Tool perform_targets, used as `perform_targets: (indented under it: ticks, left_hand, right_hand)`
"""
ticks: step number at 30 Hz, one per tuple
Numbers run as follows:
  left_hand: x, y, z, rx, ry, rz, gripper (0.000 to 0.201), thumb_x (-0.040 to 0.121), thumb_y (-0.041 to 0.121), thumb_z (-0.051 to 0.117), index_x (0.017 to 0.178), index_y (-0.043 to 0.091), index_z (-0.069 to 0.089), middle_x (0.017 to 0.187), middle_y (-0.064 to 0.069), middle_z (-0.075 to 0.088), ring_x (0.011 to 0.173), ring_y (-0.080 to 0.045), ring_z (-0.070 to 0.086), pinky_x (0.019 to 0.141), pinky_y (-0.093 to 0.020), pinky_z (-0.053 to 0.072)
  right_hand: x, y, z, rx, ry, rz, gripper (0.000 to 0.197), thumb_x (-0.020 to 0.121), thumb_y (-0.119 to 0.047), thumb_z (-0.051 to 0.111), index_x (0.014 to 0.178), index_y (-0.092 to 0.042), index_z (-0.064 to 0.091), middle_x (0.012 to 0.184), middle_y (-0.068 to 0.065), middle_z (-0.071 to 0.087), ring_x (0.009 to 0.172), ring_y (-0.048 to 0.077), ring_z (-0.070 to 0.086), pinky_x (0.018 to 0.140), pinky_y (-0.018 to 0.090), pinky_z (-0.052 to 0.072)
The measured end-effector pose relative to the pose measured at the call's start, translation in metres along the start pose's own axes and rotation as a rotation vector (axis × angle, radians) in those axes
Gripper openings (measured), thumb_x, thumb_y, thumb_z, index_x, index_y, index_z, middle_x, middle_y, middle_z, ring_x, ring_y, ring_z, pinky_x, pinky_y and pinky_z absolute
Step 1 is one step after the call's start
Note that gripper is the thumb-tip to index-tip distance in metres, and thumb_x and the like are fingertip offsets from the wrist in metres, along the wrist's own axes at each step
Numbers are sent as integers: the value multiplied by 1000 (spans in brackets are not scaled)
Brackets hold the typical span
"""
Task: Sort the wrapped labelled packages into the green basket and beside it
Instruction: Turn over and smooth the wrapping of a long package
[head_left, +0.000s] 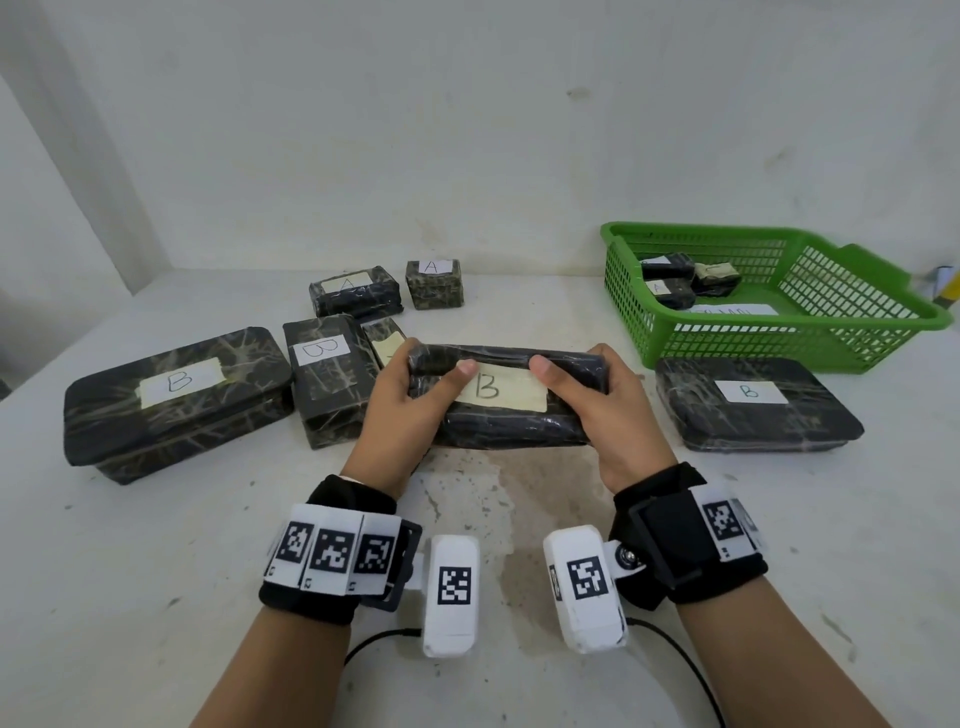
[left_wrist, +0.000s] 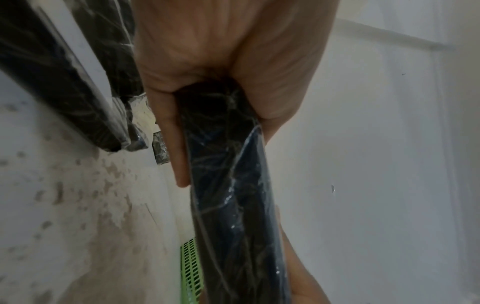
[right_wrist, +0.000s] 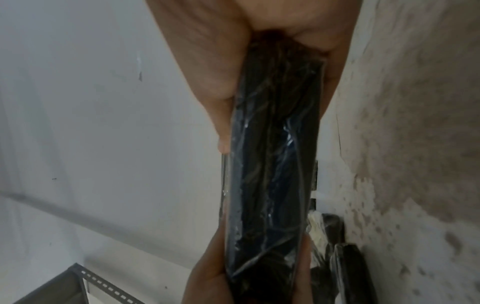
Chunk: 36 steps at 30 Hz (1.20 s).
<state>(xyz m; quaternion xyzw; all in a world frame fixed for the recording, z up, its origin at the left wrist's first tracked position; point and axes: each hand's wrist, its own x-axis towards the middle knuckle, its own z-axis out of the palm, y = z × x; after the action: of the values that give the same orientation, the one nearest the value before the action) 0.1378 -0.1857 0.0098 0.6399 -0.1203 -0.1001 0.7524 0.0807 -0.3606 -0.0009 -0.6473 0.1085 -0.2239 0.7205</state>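
Left hand (head_left: 402, 410) and right hand (head_left: 597, 410) each grip an end of a black wrapped package (head_left: 511, 397) labelled B, held over the worktop (head_left: 519, 519), left of the green basket (head_left: 779, 338).

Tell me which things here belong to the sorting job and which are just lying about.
Job: held B package, left hand, right hand, green basket, flat B package beside it, A packages, other B packages.

Lying about: yellow object behind the basket, metal bracket.
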Motion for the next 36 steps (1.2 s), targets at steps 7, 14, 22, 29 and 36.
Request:
perform_targets:
  ticks: [7,14,22,29,36]
  left_hand:
    - [2,1,-4,38,-22,19,26,88,22,70,110,13,59,104,-2,69,98,-18,69,84,-36,59]
    - [2,2,-5,-9,-81,-18,16,90,21,67,104,20,59,100,-1,71,88,-13,71,76,-32,61]
    - [2,3,-6,-39,-28,4,11,93,22,65,103,22,60,100,-1,71,87,-14,71,75,-33,61]
    - [1,10,-9,-203,-145,-21,46,79,9,67,123,14,54,103,-8,71,86,-20,73,60,-31,60]
    - [3,12,-15,-286,-64,21,64,75,8,69,136,10,48,102,-1,73,92,-20,73,67,-33,62]
  right_hand:
    - [0,-3,0,38,-58,52,36,72,-32,80,90,-16,53,85,-1,64,78,12,65,68,28,54]
    - [-2,-2,2,67,-8,12,27,84,-22,76,95,-12,53,90,7,61,85,17,64,73,31,56]
    - [-2,-4,3,84,-59,41,32,82,-10,75,107,-17,57,100,1,69,93,14,68,77,27,55]
    - [3,-7,2,280,68,100,54,85,-7,72,131,-13,47,104,5,70,89,16,71,85,37,57]
    - [1,-11,-1,323,-61,132,41,90,-8,63,131,-5,58,103,9,74,89,17,72,72,25,59]
